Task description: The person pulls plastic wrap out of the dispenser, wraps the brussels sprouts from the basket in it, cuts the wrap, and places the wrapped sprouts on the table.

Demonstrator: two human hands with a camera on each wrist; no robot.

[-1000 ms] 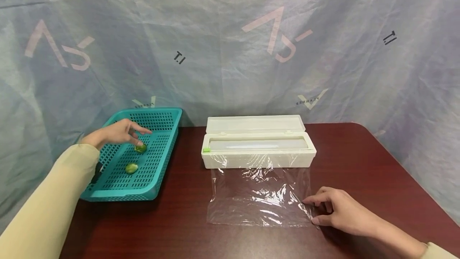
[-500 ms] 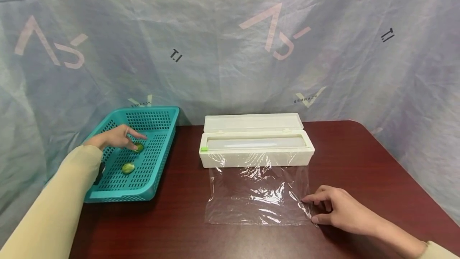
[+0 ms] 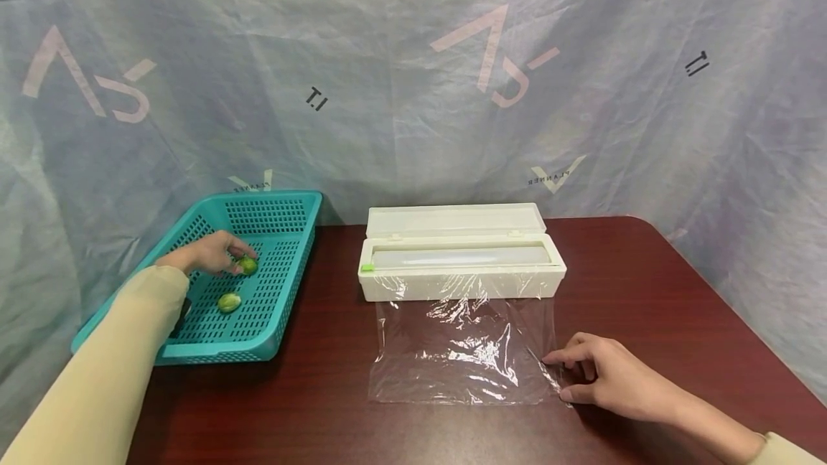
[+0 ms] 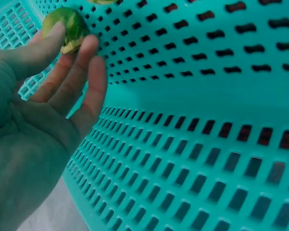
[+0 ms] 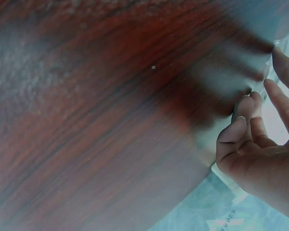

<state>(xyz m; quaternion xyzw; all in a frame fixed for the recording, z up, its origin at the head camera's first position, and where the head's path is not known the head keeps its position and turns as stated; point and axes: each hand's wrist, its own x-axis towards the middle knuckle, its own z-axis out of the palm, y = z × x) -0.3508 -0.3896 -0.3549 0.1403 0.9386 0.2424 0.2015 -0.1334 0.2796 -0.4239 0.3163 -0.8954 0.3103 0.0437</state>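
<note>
In the head view my left hand (image 3: 216,253) reaches into the teal plastic basket (image 3: 274,344) and pinches a Brussels sprout (image 3: 248,265) between thumb and fingers. The left wrist view shows this sprout (image 4: 70,29) with its pale cut base facing the fingertips. Another Brussels sprout (image 3: 229,302) lies nearer on the basket floor. My right hand (image 3: 620,379) rests at the right edge of a clear sheet of cling film (image 3: 452,372), thumb and index fingertips apart on it. The film runs out from a white dispenser box (image 3: 461,285), whose lid stands raised behind.
A dark object (image 3: 181,316) in the basket is partly hidden by my left sleeve. The light green slider (image 3: 367,268) sits at the left end of the dispenser's front bar. Behind the dark red table (image 3: 323,415) hangs a grey printed cloth (image 3: 388,92).
The left hand has lowered onto the far sprout, its fingers closing around it from a looser spread. The view has shifted slightly. The right hand stays put on the film.
</note>
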